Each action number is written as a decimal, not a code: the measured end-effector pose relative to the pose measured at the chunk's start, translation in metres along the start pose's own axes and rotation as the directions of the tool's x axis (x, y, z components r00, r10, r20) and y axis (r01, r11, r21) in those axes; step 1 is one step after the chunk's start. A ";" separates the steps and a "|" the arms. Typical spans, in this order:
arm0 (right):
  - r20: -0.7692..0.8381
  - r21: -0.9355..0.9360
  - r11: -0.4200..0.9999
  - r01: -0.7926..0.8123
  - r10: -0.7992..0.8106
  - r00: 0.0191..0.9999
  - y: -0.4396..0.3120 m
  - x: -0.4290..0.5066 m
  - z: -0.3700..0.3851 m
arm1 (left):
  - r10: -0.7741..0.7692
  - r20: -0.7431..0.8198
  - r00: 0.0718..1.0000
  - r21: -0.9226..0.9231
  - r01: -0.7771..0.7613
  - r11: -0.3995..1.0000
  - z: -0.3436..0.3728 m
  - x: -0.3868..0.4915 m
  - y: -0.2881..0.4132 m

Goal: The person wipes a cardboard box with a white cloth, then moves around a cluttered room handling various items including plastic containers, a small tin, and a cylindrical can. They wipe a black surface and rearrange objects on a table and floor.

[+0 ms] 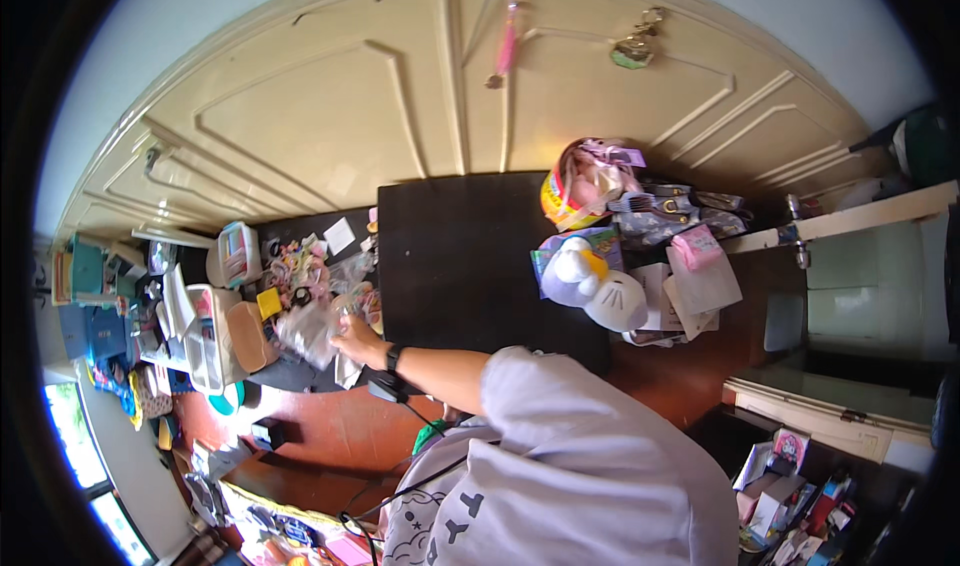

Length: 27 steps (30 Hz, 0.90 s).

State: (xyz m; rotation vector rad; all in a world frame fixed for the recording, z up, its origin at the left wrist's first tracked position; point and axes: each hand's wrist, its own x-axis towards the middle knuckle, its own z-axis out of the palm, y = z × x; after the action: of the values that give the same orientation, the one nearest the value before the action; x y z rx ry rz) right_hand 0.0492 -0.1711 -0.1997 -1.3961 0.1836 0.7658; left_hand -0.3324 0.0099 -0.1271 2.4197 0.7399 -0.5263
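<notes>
My right hand [361,342] reaches across to the left and grips a crumpled clear plastic bag [307,335]. A black band circles that wrist, with a dark device hanging just below it. Around and beyond the bag lies a pile of small pink and mixed-coloured trinkets [304,272], spread over the left part of a black tabletop. A yellow packet [268,303] and a tan open bin [250,335] sit to the left of the bag. My left hand is out of view.
A raised black surface [465,258] adjoins the pile. On its right stand a white plush toy [592,285], a yellow-and-red tub [559,195] and a grey patterned bag [660,210]. White plastic containers [234,255] line the left end. A cable [420,485] hangs by my shirt.
</notes>
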 end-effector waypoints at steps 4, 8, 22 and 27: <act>0.148 0.600 0.797 -0.067 -0.029 0.989 -0.043 -0.077 -0.124 | 0.028 0.026 0.999 0.020 -0.028 0.999 0.000 0.017 0.005; -0.403 0.725 0.549 0.416 -0.152 0.903 -0.093 -0.124 -0.266 | 0.141 0.031 0.990 0.102 -0.143 0.984 -0.001 0.028 -0.001; -0.991 0.081 0.642 0.762 -0.028 0.129 -0.123 -0.169 -0.345 | 0.000 0.199 0.980 -0.489 0.100 0.867 -0.067 0.095 0.162; -0.778 -0.614 0.779 0.129 -0.625 0.071 -0.143 -0.230 -0.393 | 0.115 0.375 0.920 -0.497 0.095 0.862 -0.075 0.132 0.191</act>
State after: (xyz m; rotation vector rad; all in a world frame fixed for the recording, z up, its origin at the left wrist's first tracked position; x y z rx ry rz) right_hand 0.0828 -0.6188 -0.0381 -2.0562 0.6529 -0.8075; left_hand -0.0998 -0.0271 -0.0620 1.7502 0.5950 -0.6888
